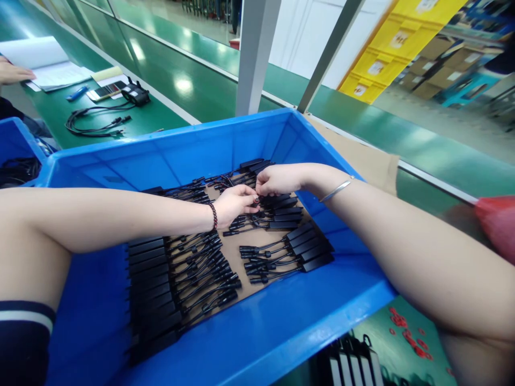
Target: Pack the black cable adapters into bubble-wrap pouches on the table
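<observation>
Left hand (231, 208) had thumb and fingers pinched on a small black connector (256, 200), over the far half of the blue bin (322, 311). Right hand (277, 179) was just beside it, fingers curled together; couldn't tell if on anything. Hands and left forearm hid some of the black cabled modules (151, 292). Those lay in rows on a cardboard sheet (233, 246) inside the bin: long column along the left side, smaller groups toward the right. Cut off by frame: co-worker's hand (14, 72), second blue bin (18, 139), red item (497, 217), silver-faced parts (354, 370) below the near edge.

Bench (161, 120) was glossy green. Notebook (52, 64), smartphone (105, 91) and coiled cable (80, 118) lay past the bin's far left corner; red rings (416, 346) off its near right corner. Background: stacked yellow bins (396, 40), cardboard boxes (450, 61), teal stool (469, 88), blurry.

White labels (376, 67) on the yellow bins; print too small to read.
</observation>
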### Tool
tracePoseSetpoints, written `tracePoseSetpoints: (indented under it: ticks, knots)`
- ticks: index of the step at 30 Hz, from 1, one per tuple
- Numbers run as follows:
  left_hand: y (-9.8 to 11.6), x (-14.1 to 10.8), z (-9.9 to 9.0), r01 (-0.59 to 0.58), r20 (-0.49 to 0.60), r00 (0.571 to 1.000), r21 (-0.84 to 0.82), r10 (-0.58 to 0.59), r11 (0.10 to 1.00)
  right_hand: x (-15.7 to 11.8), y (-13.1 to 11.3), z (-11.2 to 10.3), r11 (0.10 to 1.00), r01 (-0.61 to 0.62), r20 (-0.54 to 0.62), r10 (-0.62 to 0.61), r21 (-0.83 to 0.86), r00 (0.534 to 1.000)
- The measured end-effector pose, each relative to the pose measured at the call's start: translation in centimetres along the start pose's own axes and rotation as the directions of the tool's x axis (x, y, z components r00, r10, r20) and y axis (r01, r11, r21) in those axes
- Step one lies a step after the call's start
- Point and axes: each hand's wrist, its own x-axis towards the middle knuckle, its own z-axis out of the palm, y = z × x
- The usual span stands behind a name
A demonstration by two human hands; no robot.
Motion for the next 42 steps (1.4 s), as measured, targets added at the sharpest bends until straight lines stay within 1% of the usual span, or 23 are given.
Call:
tracePoseSetpoints:
  ticks: [3,6,9,13,17,19,22,28,30,32,34,36,39,42]
  knots:
    - [-0.2,0.0,0.0,0.006,0.0,1.0,-0.017,-0.006,1.0,0.1,-0.5,0.0,0.991,-0.013,0.015,0.015,-0.135,1.0]
    - [-0.3,0.1,-0.2,0.007,0.003,1.0,-0.02,-0.007,1.0,0.2,-0.6,0.1,0.983,-0.056,0.028,0.062,-0.175,0.998]
    - [-0.3,0.1,-0.3,0.002,0.0,1.0,-0.006,-0.002,1.0,0.2,-0.3,0.2,0.991,-0.083,0.019,0.086,-0.101,0.996]
    - [-0.3,0.2,-0.5,-0.029,0.024,0.999,-0.023,0.03,0.999,0.1,0.3,0.1,0.997,-0.077,-0.006,0.077,0.002,0.997]
    - [-0.5,0.6,-0.8,-0.061,0.055,0.997,-0.032,0.063,0.998,-0.1,0.8,-0.2,0.995,-0.097,-0.075,0.098,0.021,0.992]
    - [-0.5,0.7,-0.9,-0.048,0.064,0.997,-0.041,0.051,0.998,-0.2,0.9,-0.3,0.993,-0.119,-0.109,0.119,0.003,0.987]
    - [-0.5,0.8,-1.0,-0.023,0.047,0.999,-0.067,0.026,0.997,-0.3,0.7,-0.5,0.99,-0.141,-0.15,0.141,0.012,0.979]
    - [0.2,0.3,-0.6,-0.013,0.058,0.998,-0.103,0.02,0.995,-0.3,0.5,-0.8,0.982,-0.177,-0.145,0.185,0.068,0.972]
    - [0.4,0.1,-0.4,0.012,0.048,0.999,-0.131,-0.005,0.991,-0.2,0.7,-0.8,0.977,-0.172,-0.14,0.189,0.126,0.972]
    - [0.5,0.0,-0.3,0.034,0.04,0.999,-0.14,-0.028,0.99,0.0,0.9,-0.7,0.957,-0.166,-0.138,0.202,0.237,0.97]
    - [0.5,-0.1,-0.3,0.031,0.066,0.998,-0.125,-0.022,0.992,0.0,1.0,-0.5,0.928,-0.16,-0.142,0.218,0.336,0.966]
    - [0.5,-0.1,-0.3,0.022,0.126,0.992,-0.1,-0.009,0.995,0.0,1.0,-0.4,0.911,-0.15,-0.159,0.225,0.383,0.961]
    - [0.4,0.1,-0.5,0.031,0.202,0.979,-0.076,-0.015,0.997,0.0,1.0,-0.4,0.917,-0.106,-0.198,0.194,0.384,0.961]
    - [0.3,0.4,-0.6,0.067,0.243,0.968,-0.023,-0.06,0.997,0.1,1.0,-0.4,0.928,-0.048,-0.199,0.129,0.369,0.971]
